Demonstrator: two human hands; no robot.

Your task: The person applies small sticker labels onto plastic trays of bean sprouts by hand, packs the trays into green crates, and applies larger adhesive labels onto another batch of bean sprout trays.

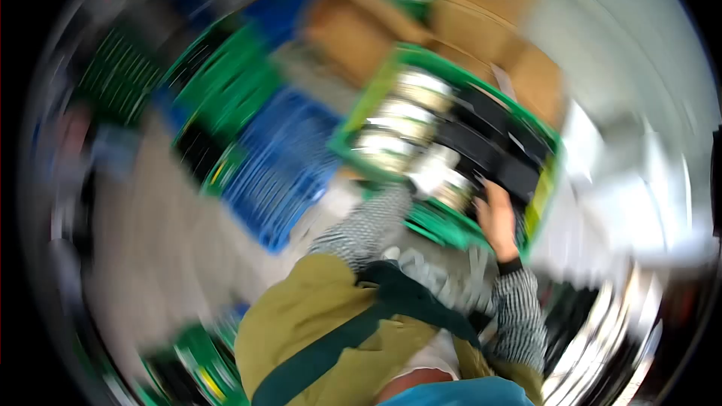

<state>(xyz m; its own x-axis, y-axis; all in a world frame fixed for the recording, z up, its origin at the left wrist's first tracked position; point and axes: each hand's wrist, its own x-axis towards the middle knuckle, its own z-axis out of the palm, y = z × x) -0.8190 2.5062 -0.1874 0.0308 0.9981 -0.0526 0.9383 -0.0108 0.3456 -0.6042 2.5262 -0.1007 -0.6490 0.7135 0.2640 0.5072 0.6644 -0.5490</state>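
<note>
A green crate (543, 207) stands in front of me, with round tubs (398, 120) with pale sides and white tops in its left part and black packages (474, 143) in its middle and right. My right hand (496, 218) reaches over the near rim, fingers stretched out against a black package, apparently without gripping it. My left arm, in a grey knitted sleeve (361, 218), reaches to the crate's near left. At its end is a blurred white shape (435, 171) beside the tubs; whether this is a glove or a held thing is unclear. The left fingers cannot be made out.
Open cardboard boxes (481, 11) stand behind the crate. To the left are a blue crate (282, 158) and stacked green crates (226, 90). More green crates (199, 365) are at the lower left. White blurred shapes (632, 188) lie at the right.
</note>
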